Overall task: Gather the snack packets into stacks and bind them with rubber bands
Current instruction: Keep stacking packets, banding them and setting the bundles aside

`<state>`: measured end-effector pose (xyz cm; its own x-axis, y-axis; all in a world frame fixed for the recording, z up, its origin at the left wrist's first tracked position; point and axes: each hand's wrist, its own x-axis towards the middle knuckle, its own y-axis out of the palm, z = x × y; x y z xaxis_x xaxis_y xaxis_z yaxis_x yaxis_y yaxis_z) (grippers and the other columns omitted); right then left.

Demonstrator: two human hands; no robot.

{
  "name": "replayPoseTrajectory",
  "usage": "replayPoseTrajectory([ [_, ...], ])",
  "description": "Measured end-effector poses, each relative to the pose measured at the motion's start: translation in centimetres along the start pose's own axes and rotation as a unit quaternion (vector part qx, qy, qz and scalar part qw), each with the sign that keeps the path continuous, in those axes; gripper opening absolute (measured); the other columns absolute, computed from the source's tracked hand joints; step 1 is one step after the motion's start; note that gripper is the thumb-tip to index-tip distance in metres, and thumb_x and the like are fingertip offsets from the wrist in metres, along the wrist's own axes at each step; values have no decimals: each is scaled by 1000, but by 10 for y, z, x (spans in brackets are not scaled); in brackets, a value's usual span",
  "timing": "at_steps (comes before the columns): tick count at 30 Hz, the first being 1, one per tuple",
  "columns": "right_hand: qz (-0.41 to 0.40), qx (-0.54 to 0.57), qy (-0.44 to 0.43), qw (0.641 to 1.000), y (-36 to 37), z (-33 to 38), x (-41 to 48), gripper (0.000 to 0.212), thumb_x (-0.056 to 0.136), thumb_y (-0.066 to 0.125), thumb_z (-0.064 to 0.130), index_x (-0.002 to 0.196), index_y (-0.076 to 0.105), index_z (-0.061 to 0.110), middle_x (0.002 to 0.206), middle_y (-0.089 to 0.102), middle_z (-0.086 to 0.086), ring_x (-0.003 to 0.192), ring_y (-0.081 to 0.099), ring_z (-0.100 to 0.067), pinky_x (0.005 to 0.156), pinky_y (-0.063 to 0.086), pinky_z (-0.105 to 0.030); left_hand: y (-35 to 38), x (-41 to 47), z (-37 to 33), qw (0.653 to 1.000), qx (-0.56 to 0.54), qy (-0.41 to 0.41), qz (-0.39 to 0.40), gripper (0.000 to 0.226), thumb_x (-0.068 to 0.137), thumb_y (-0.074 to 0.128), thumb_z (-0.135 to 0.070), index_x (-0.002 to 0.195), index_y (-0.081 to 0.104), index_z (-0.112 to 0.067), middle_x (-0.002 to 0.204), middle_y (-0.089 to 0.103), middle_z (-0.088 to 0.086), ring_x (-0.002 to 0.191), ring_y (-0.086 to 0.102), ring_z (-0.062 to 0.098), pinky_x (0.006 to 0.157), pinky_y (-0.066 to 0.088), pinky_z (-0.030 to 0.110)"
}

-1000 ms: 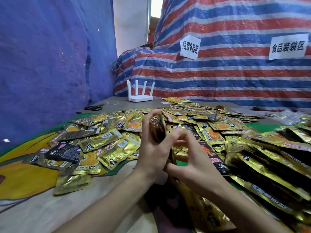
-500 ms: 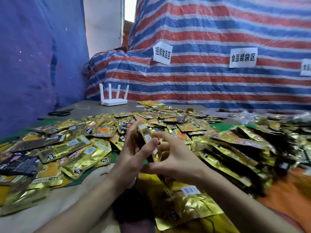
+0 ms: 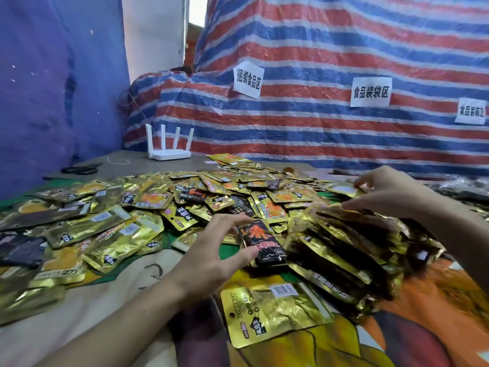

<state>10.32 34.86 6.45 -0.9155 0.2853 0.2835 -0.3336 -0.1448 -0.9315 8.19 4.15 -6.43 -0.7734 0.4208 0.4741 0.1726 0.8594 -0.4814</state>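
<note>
Head view. Step in hand, by my reading: picking loose packets off the heap to start a stack. Left grip (image 3: 211, 258) released, fingers spread, thumb tip touching the left edge of the black packet (image 3: 264, 245), forefinger arched over its top; nothing held. Right grip (image 3: 391, 193) reaches toward the right side of the desk (image 3: 127, 165) and pinches the rim of a gold packet (image 3: 342, 189) between thumb and curled fingers, somewhat blurred. To do it well: close the left thumb and fingers across the black packet's long edges, lift it flat, lay the gold one on it face to face and square the edges before any band goes on. No rubber band visible. Snack packets (image 3: 156, 200): glossy gold foil pouches, a few black with red print, some with barcode stickers, spread thick over the desk's middle. They look slippery and likely to slide.
</note>
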Motion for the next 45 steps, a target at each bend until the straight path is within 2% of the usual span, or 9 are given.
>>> replayPoseTrajectory([
  [6, 30, -14, 1, 999, 15, -11, 2, 29, 88, 74, 38, 103, 77, 13, 99, 74, -7, 87, 66, -21, 85, 54, -36, -1, -1, 1, 1000, 21, 2, 3, 41, 92, 68, -36, 131, 54, -39, 125, 47, -22, 119, 46, -9, 95, 34, 6],
  [12, -17, -29, -3, 999, 16, 5, -2, 47, 90, 69, 46, 121, 68, 11, 121, 69, -14, 93, 60, -25, 80, 47, -34, -3, 1, 4, 999, 32, 8, -16, 38, 93, 70, -30, 129, 56, -36, 126, 48, -25, 118, 44, -14, 92, 29, -3],
  [17, -102, 9, -79, 992, 25, 47, -13, 58, 89, 67, 52, 134, 60, 17, 138, 61, -12, 124, 56, -32, 99, 47, -45, -10, 4, 1, 998, 39, 10, -55, 34, 92, 72, -24, 121, 59, -35, 125, 51, -19, 114, 45, -16, 86, 29, -4],
  [25, -92, -39, -66, 993, 60, 93, -17, 51, 90, 61, 51, 126, 60, 16, 128, 61, -15, 114, 55, -36, 95, 45, -46, -29, 6, 5, 986, 29, -106, -125, 25, 90, 72, -26, 111, 60, -32, 116, 55, -8, 104, 55, 6, 83, 47, 22],
  [28, -129, 12, -143, 981, 76, 111, -22, 61, 89, 61, 55, 138, 56, 18, 135, 56, -16, 122, 49, -34, 98, 41, -45, -48, 8, 8, 969, 153, -152, -123, 38, 87, 72, -32, 121, 56, -29, 120, 51, -4, 110, 53, 17, 94, 48, 39],
  [34, 8, 82, -232, 969, 115, 163, -12, 80, 86, 64, 63, 152, 36, 27, 145, 45, -12, 131, 44, -27, 106, 41, -44, -107, 16, 29, 860, 411, -301, -13, 99, 69, 77, -64, 151, 31, -34, 153, 30, 10, 142, 30, 34, 114, 33, 52],
  [37, 47, 71, -264, 961, 137, 189, -1, 87, 82, 66, 69, 153, 33, 31, 152, 40, -11, 136, 39, -30, 110, 39, -47, -129, 22, 49, 831, 411, -375, -4, 134, 58, 68, -88, 161, 9, -27, 167, 4, 11, 153, 9, 37, 121, 19, 57],
  [41, 107, 44, -265, 957, 164, 219, 18, 95, 77, 68, 73, 156, 27, 40, 166, 18, -3, 153, 13, -32, 120, 19, -62, -135, 32, 73, 811, 376, -448, 25, 150, 54, 63, -92, 158, -17, -20, 167, -15, 17, 154, -7, 40, 123, 11, 58],
  [45, 236, 10, -222, 946, 180, 231, 29, 121, 62, 74, 81, 159, 18, 38, 170, -5, -6, 154, -11, -36, 120, 10, -69, -137, 35, 90, 786, 409, -459, 56, 151, 47, 63, -96, 161, -4, -23, 168, -3, 17, 154, -3, 38, 121, 7, 59],
])
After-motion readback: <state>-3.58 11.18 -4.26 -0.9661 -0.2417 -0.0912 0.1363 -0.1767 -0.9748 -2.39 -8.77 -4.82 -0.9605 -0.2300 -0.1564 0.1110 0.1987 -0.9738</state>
